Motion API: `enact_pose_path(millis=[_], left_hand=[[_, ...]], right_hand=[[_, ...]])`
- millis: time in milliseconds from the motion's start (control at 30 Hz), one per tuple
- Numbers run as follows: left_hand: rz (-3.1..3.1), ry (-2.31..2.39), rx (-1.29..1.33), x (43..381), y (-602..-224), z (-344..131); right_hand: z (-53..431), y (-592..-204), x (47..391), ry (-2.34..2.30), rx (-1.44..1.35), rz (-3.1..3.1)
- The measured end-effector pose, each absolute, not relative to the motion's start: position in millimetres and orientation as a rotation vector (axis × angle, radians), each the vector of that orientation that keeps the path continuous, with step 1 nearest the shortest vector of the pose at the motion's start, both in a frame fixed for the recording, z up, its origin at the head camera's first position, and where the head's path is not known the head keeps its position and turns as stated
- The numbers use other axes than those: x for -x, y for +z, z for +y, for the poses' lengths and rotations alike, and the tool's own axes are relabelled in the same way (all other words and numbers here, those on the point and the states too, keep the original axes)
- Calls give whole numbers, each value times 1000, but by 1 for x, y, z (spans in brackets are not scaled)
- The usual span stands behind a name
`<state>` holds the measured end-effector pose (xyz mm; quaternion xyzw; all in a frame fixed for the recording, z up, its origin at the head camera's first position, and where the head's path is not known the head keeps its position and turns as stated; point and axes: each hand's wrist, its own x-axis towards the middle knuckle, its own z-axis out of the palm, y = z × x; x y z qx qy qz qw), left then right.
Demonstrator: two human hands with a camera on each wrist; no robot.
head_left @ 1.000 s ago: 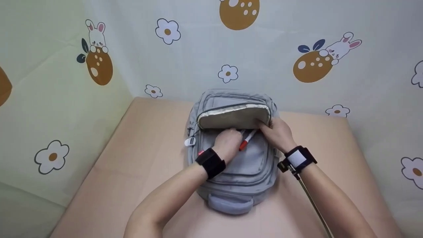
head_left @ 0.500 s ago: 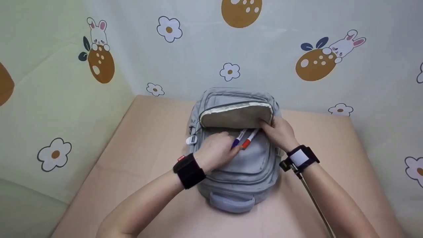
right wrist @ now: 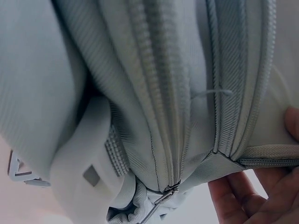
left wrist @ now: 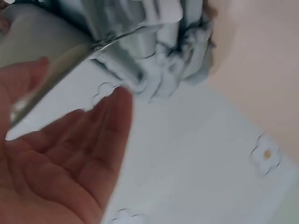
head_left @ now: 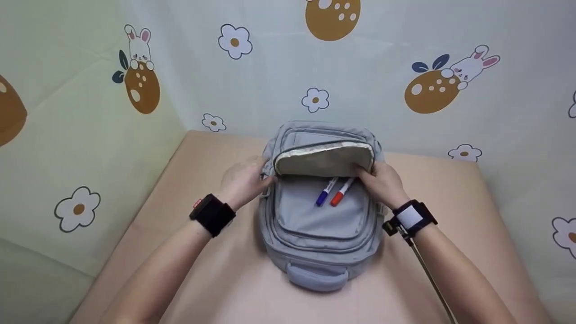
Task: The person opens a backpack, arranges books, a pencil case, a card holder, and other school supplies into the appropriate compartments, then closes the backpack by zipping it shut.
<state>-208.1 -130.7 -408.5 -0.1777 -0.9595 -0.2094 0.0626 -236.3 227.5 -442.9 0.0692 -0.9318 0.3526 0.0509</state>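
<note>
A grey backpack (head_left: 321, 245) lies on the table, its front pocket unzipped and the flap (head_left: 321, 163) folded up, showing a beige lining. Two white markers poke out from under the flap: one with a blue cap (head_left: 321, 199), one with a red cap (head_left: 336, 199). My right hand (head_left: 386, 183) pinches the flap's right edge, thumb on the lining and fingers behind it in the right wrist view. At the bag's left side is my left hand (head_left: 243, 180). The left wrist view shows its fingers (left wrist: 117, 112) extended, with the flap's edge between them and the thumb, not gripped.
The bag stands on a table with a pale pink cover (head_left: 193, 180). A printed cloth wall (head_left: 270, 67) rises behind and to the left. The bag's carry handle (head_left: 317, 276) faces me. A cable (head_left: 432, 276) runs from the right wristband.
My left hand has moved out of the pocket and left to the bag's side. Both markers are now uncovered. My right hand has kept its hold on the flap.
</note>
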Motion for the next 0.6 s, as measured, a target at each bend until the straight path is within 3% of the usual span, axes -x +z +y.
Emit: enact_pose_path(millis=[333,600], left_hand=[[-2794,-1065,761,237,-440,-131],[-2766,-1013,796,240,-443,-131]], right_hand=[[228,-445,236,1068,-229,-2824],[231,-445,233,1117,-270,-2822]])
